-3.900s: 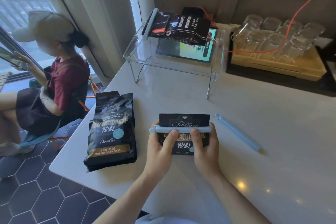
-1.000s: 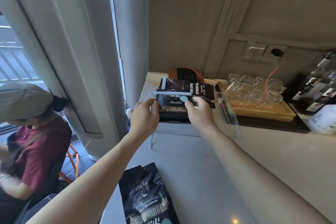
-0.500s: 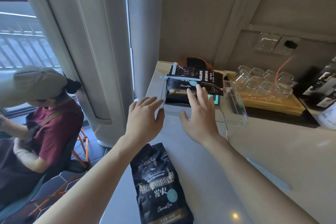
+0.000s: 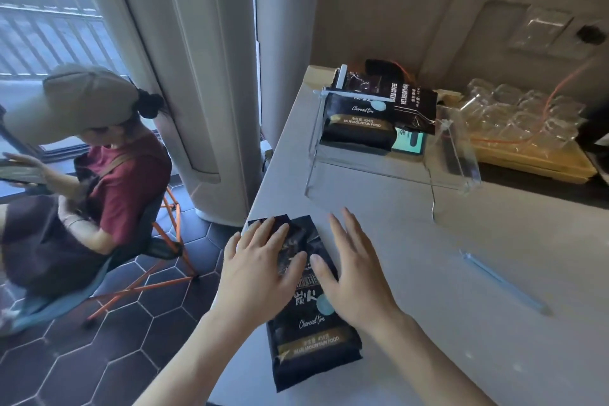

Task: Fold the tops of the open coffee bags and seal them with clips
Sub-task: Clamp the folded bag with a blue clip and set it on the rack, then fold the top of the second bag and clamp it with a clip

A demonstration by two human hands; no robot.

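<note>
Open coffee bag (image 4: 313, 323) flat on bench (image 4: 494, 273) near its left edge, long axis running away from viewer, crumpled mouth at far end. Upper half hidden beneath left hand (image 4: 260, 270), spread flat on it; right hand (image 4: 356, 273) with straight fingers, thumb touching bag. Blue clip (image 4: 504, 283) loose, well right. Clipped bag (image 4: 359, 119) on clear acrylic stand (image 4: 379, 171), top partly blurred.

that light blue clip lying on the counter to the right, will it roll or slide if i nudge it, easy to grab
The light blue clip is a long, thin bar lying flat on the smooth pale counter, so a nudge would probably slide or spin it. It looks light and stiff. Sitting so low, it may be fiddly to pinch; the right hand could likely tip one end up first.
</note>
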